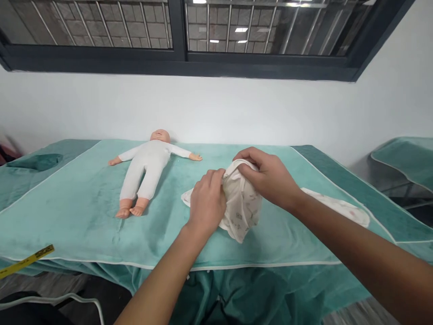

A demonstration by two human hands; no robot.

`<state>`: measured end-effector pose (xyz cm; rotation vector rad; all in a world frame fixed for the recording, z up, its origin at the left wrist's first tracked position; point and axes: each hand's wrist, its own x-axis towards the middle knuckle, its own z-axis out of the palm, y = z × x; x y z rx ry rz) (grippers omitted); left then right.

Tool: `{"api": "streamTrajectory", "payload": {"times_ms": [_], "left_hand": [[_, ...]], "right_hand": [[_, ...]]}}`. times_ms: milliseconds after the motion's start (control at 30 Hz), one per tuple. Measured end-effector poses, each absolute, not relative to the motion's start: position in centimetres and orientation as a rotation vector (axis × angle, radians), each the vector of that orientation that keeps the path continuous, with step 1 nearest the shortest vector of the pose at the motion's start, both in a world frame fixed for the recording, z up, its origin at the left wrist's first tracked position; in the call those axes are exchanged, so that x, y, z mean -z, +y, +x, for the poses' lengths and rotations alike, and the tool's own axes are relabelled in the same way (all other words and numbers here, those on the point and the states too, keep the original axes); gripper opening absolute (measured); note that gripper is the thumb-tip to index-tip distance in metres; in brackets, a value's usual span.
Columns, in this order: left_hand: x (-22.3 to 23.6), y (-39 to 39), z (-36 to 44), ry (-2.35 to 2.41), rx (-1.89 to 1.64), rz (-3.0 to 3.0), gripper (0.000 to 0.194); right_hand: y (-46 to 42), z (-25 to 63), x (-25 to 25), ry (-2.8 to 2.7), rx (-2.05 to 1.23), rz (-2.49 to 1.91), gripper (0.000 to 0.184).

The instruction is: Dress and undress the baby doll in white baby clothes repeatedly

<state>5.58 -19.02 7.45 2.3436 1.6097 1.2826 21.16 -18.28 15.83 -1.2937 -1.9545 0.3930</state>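
Note:
Between my two hands hangs a small white baby garment [241, 210] with a faint printed pattern, bunched up above the bed; its exact kind is hidden by the folds. My left hand [208, 198] is closed on its left edge, and my right hand [262, 174] pinches its upper rim. To the left, a baby doll [150, 164] in a white body suit lies on its back with arms spread, its head toward the wall. Beyond my right forearm lies another white patterned cloth piece [338, 207], partly covered by the arm.
A teal sheet [84, 216] with white piping covers the bed, with a face hole [35, 162] at the left end. Behind it are a white wall and a dark-framed window [184, 61]. Yellow tape [27, 262] and a pale cable [67, 296] show at lower left.

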Motion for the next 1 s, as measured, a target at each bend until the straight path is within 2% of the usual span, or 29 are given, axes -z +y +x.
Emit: {"api": "streamTrajectory", "payload": {"times_ms": [100, 167, 367, 600, 800, 1000], "left_hand": [[-8.4, -18.4, 4.5, 1.550, -1.426, 2.262, 0.018], [-9.5, -18.3, 4.3, 1.510, -1.549, 2.180, 0.014], [-12.6, -18.8, 5.3, 1.499, -1.596, 2.191, 0.011], [-13.8, -17.7, 5.7, 1.448, -1.562, 2.295, 0.015], [-15.5, -16.4, 6.0, 1.411, -1.512, 2.370, 0.012], [-16.8, -16.6, 5.8, 1.507, -1.588, 2.422, 0.016]], "right_hand": [[-18.5, 21.4, -16.1, -1.898, -0.462, -1.311, 0.017], [-18.5, 21.3, -16.3, -1.894, -0.461, -1.290, 0.017], [-18.8, 20.0, -17.2, -1.890, -0.418, -1.218, 0.019], [-18.5, 19.4, -17.8, -1.959, -0.122, -1.154, 0.013], [-18.4, 19.7, -18.8, -1.922, -0.026, -1.165, 0.016], [-18.0, 20.1, -18.7, -2.098, 0.362, -1.385, 0.016]]}}
